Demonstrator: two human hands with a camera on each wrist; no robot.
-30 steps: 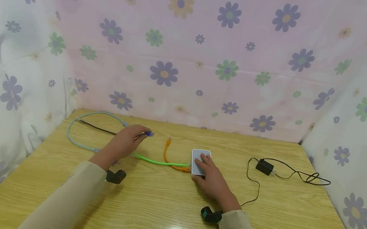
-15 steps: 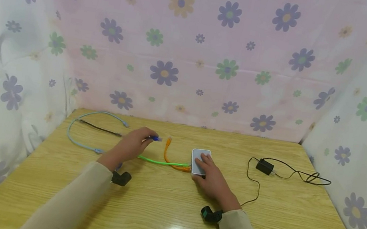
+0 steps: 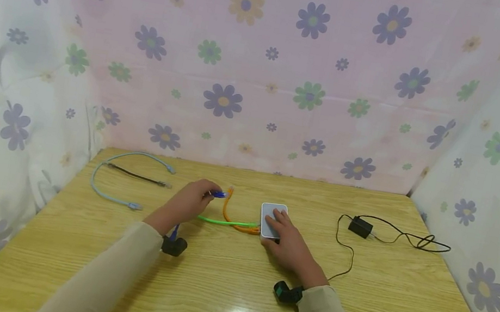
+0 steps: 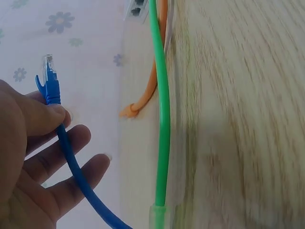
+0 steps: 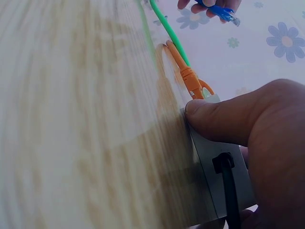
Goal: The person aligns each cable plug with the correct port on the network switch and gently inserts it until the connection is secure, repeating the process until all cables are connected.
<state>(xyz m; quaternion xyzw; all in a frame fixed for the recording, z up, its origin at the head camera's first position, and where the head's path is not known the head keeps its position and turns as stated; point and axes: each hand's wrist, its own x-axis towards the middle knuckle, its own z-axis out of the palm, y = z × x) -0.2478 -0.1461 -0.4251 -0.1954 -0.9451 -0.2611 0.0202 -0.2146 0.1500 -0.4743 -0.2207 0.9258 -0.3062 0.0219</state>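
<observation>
Left wrist view, upper left: blue plug [image 4: 52,88] pinched in left grip [image 3: 189,201]; box [image 3: 269,210] clasped by right grip [image 3: 287,241]. Plug best squared to port [image 4: 137,11], box braced.

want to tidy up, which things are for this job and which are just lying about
Seemingly in use:
blue cable, in the left hand
white box, held by the right hand
orange cable and green cable, reaching the box
power adapter, probably

Apparently just lying about:
light blue cable
short black cable
</observation>
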